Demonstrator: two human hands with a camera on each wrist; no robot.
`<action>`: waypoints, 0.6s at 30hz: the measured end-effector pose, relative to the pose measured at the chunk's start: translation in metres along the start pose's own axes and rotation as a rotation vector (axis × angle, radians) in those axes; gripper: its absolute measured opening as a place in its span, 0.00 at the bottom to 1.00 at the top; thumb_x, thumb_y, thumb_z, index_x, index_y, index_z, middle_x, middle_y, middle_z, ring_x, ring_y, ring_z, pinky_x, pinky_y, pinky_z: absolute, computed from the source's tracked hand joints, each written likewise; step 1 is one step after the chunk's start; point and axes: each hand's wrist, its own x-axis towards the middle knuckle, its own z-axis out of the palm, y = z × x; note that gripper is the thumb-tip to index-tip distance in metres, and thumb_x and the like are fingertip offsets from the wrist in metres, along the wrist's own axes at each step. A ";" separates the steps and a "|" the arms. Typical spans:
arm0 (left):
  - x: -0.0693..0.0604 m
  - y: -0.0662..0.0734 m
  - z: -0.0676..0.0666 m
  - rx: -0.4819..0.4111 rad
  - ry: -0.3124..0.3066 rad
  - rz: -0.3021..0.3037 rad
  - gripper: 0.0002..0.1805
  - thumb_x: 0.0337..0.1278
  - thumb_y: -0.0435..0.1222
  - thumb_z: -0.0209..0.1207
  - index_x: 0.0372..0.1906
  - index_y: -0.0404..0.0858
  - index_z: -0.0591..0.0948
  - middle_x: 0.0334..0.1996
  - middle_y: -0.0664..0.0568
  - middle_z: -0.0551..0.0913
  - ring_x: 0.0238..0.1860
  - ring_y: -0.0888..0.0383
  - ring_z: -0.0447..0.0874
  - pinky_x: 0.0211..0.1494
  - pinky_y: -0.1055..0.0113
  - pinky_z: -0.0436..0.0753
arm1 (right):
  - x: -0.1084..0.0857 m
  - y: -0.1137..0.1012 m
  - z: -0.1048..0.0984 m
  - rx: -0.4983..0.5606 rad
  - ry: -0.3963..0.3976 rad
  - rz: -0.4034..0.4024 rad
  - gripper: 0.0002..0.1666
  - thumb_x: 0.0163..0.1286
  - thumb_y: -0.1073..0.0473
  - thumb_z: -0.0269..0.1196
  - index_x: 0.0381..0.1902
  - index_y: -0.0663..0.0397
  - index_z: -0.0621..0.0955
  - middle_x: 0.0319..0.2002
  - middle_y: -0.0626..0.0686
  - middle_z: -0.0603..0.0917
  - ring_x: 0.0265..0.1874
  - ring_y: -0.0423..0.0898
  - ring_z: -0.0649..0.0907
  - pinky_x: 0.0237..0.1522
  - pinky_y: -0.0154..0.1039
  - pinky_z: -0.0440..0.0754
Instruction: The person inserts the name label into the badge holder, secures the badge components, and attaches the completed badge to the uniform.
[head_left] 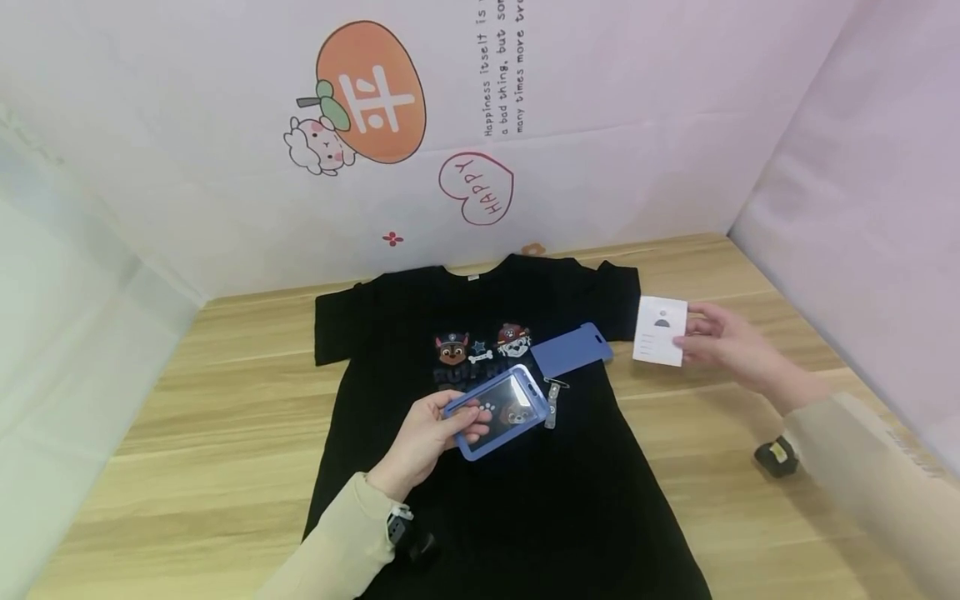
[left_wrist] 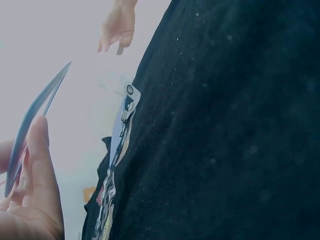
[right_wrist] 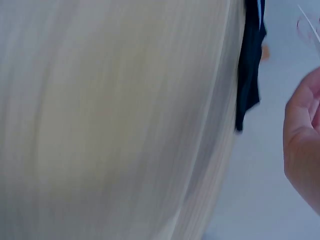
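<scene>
In the head view my left hand [head_left: 431, 429] grips a blue badge holder frame [head_left: 501, 446] by its left end, above a black T-shirt [head_left: 540, 508]. The frame's clear window shows the shirt print and some fingers through it. My right hand [head_left: 727, 346] pinches a white card [head_left: 660, 332] by its right edge, beside the shirt's sleeve. A blue badge cover [head_left: 573, 352] lies on the shirt, and a metal badge clip [head_left: 552, 404] with a strap sits below it. The left wrist view shows the badge holder [left_wrist: 31, 117] edge-on between thumb and fingers.
The shirt is spread on a wooden table [head_left: 187, 417] and has cartoon dog prints [head_left: 452, 350]. White printed cloth [head_left: 600, 100] stands behind, with cloth walls at both sides. A black wrist camera [head_left: 776, 458] sits by the right sleeve.
</scene>
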 end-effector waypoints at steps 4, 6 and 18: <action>0.000 0.001 0.001 -0.004 0.004 0.005 0.17 0.64 0.30 0.55 0.51 0.21 0.70 0.34 0.54 0.87 0.35 0.64 0.86 0.39 0.71 0.84 | 0.004 -0.007 0.023 0.084 -0.003 -0.042 0.25 0.65 0.73 0.57 0.52 0.41 0.66 0.37 0.42 0.81 0.36 0.36 0.83 0.38 0.32 0.84; 0.000 0.001 0.002 -0.005 0.007 0.004 0.17 0.64 0.30 0.54 0.51 0.20 0.70 0.34 0.54 0.87 0.34 0.64 0.86 0.39 0.71 0.84 | 0.005 -0.010 0.034 0.077 -0.003 -0.047 0.24 0.66 0.72 0.57 0.53 0.43 0.66 0.37 0.41 0.82 0.36 0.36 0.83 0.38 0.32 0.84; 0.000 0.000 0.003 -0.023 0.058 0.014 0.17 0.64 0.30 0.54 0.52 0.21 0.70 0.35 0.52 0.87 0.33 0.64 0.86 0.40 0.71 0.83 | 0.013 -0.021 0.089 0.075 -0.049 -0.108 0.30 0.66 0.73 0.55 0.62 0.71 0.57 0.37 0.41 0.82 0.37 0.37 0.83 0.39 0.34 0.84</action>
